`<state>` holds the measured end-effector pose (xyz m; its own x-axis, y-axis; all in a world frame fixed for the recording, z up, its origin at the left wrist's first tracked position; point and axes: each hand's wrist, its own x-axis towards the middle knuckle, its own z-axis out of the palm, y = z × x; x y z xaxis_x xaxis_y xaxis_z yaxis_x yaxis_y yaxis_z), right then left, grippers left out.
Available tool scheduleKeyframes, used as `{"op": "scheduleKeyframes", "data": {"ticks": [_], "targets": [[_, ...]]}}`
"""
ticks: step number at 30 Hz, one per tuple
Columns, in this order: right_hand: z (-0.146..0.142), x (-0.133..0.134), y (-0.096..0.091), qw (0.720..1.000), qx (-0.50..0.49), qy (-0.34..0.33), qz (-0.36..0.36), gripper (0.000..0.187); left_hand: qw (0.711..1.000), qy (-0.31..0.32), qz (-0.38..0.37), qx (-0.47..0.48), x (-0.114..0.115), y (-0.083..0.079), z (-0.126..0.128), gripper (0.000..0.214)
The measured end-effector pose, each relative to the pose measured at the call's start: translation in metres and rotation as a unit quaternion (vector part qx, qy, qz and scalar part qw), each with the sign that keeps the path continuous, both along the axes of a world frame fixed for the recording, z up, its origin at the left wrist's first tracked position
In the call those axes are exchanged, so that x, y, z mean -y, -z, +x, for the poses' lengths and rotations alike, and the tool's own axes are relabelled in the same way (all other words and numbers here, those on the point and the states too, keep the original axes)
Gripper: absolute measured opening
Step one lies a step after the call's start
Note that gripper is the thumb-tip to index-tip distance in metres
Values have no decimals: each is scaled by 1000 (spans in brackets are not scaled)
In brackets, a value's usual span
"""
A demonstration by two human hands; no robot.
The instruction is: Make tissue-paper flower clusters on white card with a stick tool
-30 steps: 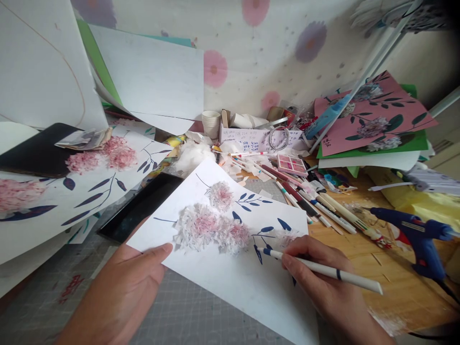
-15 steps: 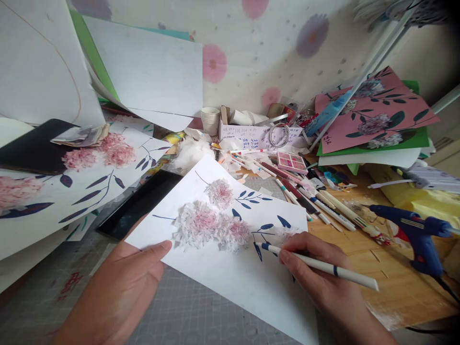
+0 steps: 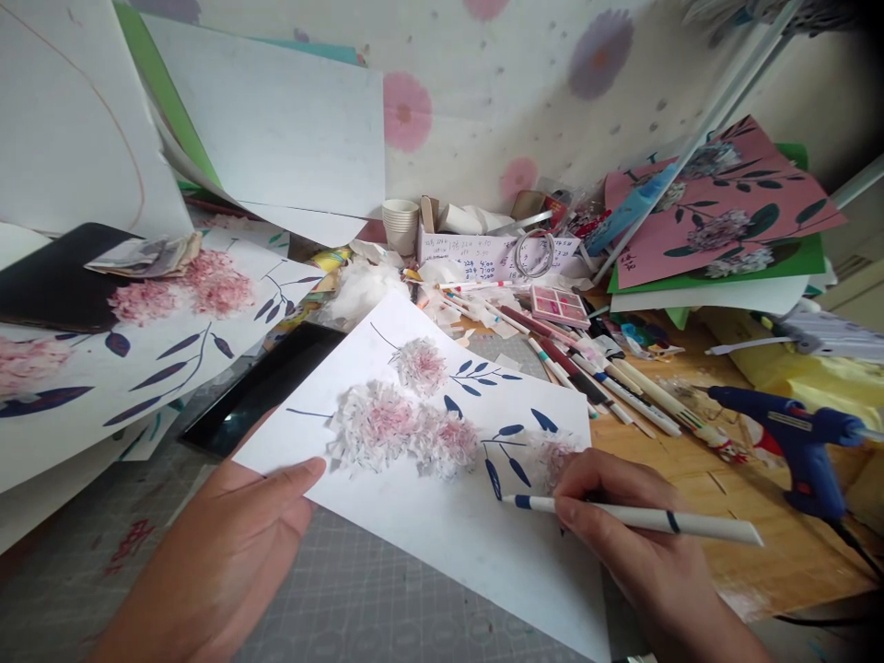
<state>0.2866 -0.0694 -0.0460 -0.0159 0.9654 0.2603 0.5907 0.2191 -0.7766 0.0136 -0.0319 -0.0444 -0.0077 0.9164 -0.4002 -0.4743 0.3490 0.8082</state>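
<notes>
My left hand (image 3: 235,534) pinches the left corner of a white sheet of paper (image 3: 428,529), thumb on top and fingers underneath. Raised pink-and-white paper flowers (image 3: 387,419) are on the sheet, with dark blue stems and leaves around them. A white marker (image 3: 622,516) with dark blue bands is gripped in my right hand (image 3: 628,525). Its tip is at the lower end of a partly filled blue leaf (image 3: 493,479). My right hand rests over the sheet's right side and partly covers another flower (image 3: 552,456).
At left lie another flower picture (image 3: 207,368) and a black tablet-like slab (image 3: 269,387). Markers (image 3: 614,396) crowd the table behind the sheet, near a pink palette (image 3: 559,306). A blue glue gun (image 3: 801,433) stands at right. Under the sheet is a grey cutting mat (image 3: 359,589).
My right hand and the marker have moved slightly right and down, with the tip now at the leaf's lower end. The left hand keeps its hold on the sheet.
</notes>
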Motion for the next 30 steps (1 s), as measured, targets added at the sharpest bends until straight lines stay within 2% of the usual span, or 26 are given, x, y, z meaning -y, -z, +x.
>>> {"op": "scheduleKeyframes", "data": {"ticks": [6,18,30], "targets": [[-1,-1,-2,1000,-7,5,4,22,1000,0,-3,10,-1,-1,2,65],[0,-3,6,1000,-10,22,9,20,1000,-3,-12,-2,0,-4,2,67],[0,-1,2,1000,-19,16,9,21,1000,4,1,8,-1,1,0,62]]}}
